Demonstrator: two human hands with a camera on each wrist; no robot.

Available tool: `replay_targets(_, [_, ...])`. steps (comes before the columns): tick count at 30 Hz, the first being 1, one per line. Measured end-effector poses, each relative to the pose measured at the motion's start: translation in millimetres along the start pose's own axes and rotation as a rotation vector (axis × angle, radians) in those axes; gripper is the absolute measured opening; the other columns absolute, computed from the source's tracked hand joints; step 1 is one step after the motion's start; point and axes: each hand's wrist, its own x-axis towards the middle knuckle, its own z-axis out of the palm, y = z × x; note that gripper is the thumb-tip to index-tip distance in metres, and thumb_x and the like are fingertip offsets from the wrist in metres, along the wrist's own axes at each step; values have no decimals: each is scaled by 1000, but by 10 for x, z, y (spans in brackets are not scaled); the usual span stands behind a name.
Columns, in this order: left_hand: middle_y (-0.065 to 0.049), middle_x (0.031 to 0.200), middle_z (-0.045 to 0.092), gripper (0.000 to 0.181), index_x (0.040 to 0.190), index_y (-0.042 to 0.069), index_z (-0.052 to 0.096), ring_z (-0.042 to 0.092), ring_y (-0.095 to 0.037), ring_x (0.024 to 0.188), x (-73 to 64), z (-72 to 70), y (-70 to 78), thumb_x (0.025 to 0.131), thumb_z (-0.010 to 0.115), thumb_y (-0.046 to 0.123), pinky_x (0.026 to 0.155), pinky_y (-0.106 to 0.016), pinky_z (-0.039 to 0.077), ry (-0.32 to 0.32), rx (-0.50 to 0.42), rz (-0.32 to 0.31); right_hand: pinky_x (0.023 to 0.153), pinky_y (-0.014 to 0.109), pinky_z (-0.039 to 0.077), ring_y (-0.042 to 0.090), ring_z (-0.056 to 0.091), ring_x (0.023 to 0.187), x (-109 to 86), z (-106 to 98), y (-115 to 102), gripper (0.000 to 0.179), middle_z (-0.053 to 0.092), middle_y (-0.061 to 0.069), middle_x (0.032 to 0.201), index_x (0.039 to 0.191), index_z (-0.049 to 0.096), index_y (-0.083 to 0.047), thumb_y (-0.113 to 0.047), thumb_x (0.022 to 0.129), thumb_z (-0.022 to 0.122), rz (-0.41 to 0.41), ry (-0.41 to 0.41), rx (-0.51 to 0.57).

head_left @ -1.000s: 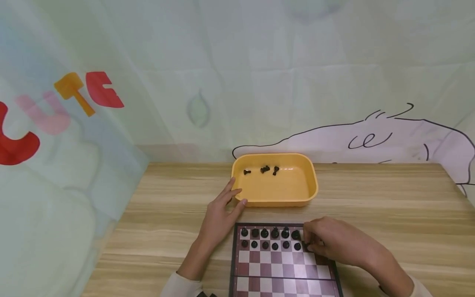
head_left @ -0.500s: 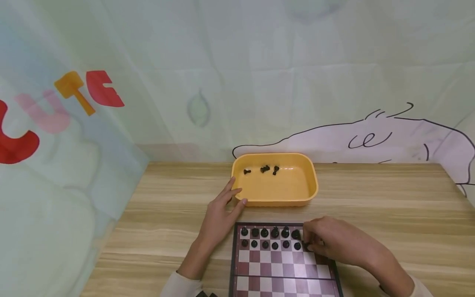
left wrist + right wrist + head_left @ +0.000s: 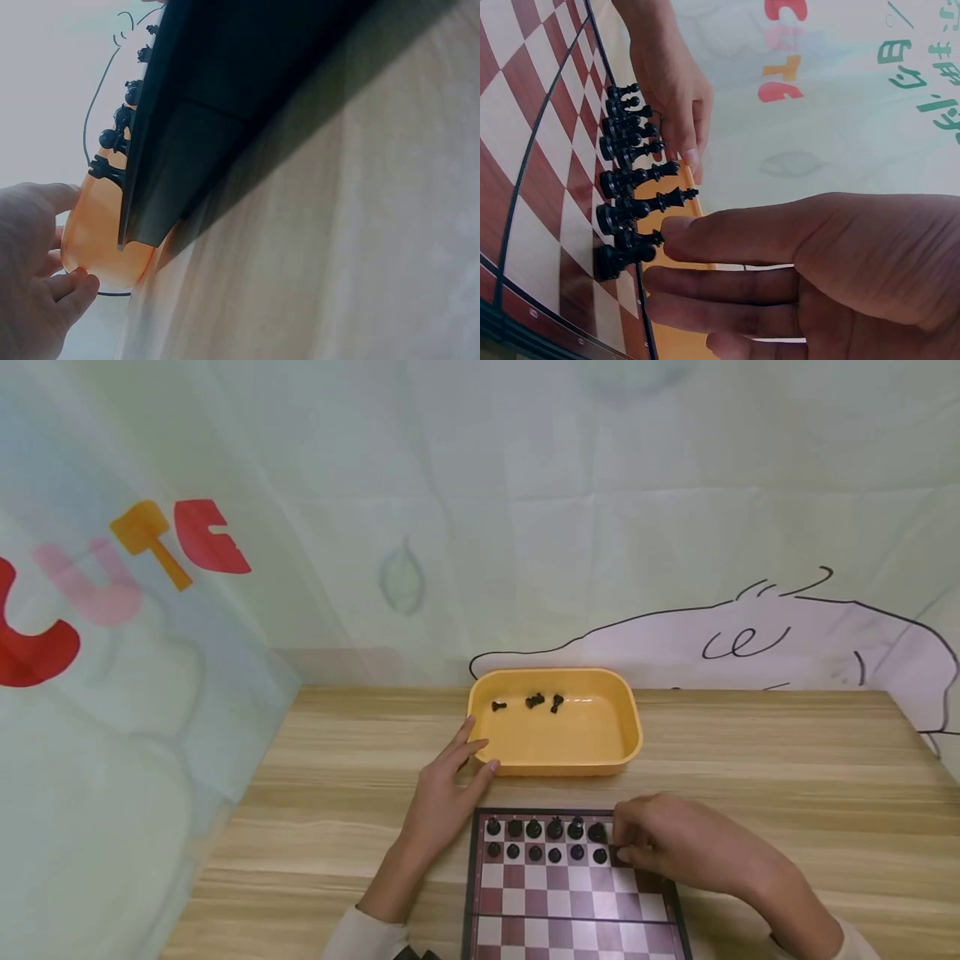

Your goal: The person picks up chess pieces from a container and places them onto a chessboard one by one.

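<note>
My right hand point(image 3: 675, 839) is over the far right part of the chessboard point(image 3: 536, 881). In the right wrist view, its thumb and fingers are nearly straight, with the tips right beside a black pawn point(image 3: 622, 259) that stands at the end of its row. More black chess pieces point(image 3: 555, 829) stand upright in two rows along the board's far side. My left hand point(image 3: 446, 789) rests at the near left corner of the yellow tray point(image 3: 558, 770); its fingers lie loosely against the tray's rim and wall. Inside the tray lie three black chess pieces point(image 3: 535, 701).
Behind the tray, a printed curtain point(image 3: 562, 552) with coloured letters hangs at the back edge of the wooden table point(image 3: 337, 735). A fold line crosses the board, and its near side runs out of the head view.
My right thumb and fingers have shifted slightly at the end pawn. My left hand, the tray and the other pieces look the same.
</note>
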Motion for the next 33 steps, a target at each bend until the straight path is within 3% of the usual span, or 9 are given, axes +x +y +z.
replay_targets(6, [4, 170, 38, 46, 138, 10, 70, 45, -22, 153, -14, -16, 9, 103, 71, 39, 120, -43, 48, 3, -6, 4, 67, 21, 57, -7, 59, 77, -16, -49, -3, 11, 68, -21, 87, 95, 70, -28, -18, 100, 74, -19, 32, 19])
replay_targets(13, [5, 170, 38, 46, 138, 11, 70, 45, -22, 153, -21, -27, 18, 103, 71, 40, 121, -43, 48, 2, -7, 0, 66, 21, 56, -6, 58, 78, -20, -117, -27, 8, 69, -20, 89, 97, 70, -28, -25, 104, 70, 14, 64, 3])
replay_targets(19, [4, 170, 39, 45, 138, 12, 70, 45, -22, 153, -28, -16, 12, 103, 71, 39, 120, -43, 48, 2, -13, -1, 68, 23, 59, -5, 62, 82, -21, -188, -31, 7, 73, -17, 91, 100, 71, -26, -22, 105, 69, 6, 156, 14])
replay_targets(27, [4, 170, 38, 46, 139, 10, 69, 45, -23, 153, -39, -4, 14, 103, 72, 38, 117, -40, 51, 0, -18, 2, 68, 24, 58, -2, 67, 86, 196, -302, 5, 5, 71, -21, 91, 102, 73, -27, -24, 105, 70, 30, 295, 9])
replay_targets(33, [4, 170, 38, 46, 139, 10, 69, 45, -23, 153, -30, -1, 16, 103, 72, 38, 117, -40, 51, 2, -13, 8, 73, 28, 59, 5, 69, 90, 423, -394, 43, 7, 74, -13, 93, 103, 73, -22, -23, 106, 68, 44, 334, 17])
